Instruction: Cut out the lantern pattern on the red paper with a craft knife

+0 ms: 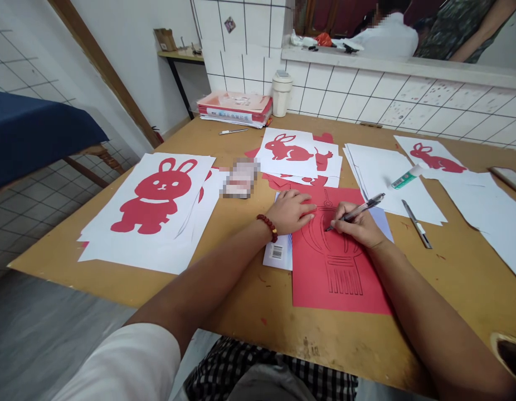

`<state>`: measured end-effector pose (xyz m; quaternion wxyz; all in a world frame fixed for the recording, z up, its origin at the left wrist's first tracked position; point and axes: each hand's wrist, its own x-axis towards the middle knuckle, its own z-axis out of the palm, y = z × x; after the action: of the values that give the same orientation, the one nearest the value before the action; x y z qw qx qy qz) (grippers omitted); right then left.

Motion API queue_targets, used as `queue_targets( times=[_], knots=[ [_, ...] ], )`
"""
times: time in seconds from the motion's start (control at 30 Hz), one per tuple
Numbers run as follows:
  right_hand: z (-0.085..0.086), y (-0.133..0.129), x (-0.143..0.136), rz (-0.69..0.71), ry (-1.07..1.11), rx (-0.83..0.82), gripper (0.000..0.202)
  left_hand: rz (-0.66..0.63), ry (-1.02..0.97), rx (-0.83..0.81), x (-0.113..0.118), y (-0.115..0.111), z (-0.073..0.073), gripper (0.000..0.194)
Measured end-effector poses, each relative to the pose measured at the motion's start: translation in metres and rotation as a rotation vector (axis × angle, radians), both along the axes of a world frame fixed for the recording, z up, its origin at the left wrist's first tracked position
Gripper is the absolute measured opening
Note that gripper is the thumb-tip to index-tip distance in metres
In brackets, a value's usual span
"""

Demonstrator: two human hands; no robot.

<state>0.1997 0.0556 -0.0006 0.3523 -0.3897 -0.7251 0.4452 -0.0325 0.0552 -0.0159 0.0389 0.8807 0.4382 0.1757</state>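
A sheet of red paper (310,287) lies in front of me, bearing a black line drawing of a tasselled lantern. My right hand (358,225) grips a pen (364,206), its tip down on the lantern's body. Flat across the paper's upper left edge rests my left hand (289,211), fingers spread, with a beaded bracelet at the wrist. Under the red sheet, a booklet with a barcode (278,259) sticks out on the left.
Red rabbit cutouts on white paper lie left (95,245), behind (278,167) and far right. A utility knife (417,225) and glue stick (406,177) lie right of my hand. Stacked paper packs (237,106) and a white cup (282,92) stand by the tiled wall. People are beyond the ledge.
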Motion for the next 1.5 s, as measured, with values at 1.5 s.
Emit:
queue_targets(
  times=[1.5],
  knots=[
    [-0.006,-0.024,0.006,-0.067,-0.026,0.027,0.028,-0.012,-0.031,0.000,0.000,0.001,-0.003,0.033]
  ],
)
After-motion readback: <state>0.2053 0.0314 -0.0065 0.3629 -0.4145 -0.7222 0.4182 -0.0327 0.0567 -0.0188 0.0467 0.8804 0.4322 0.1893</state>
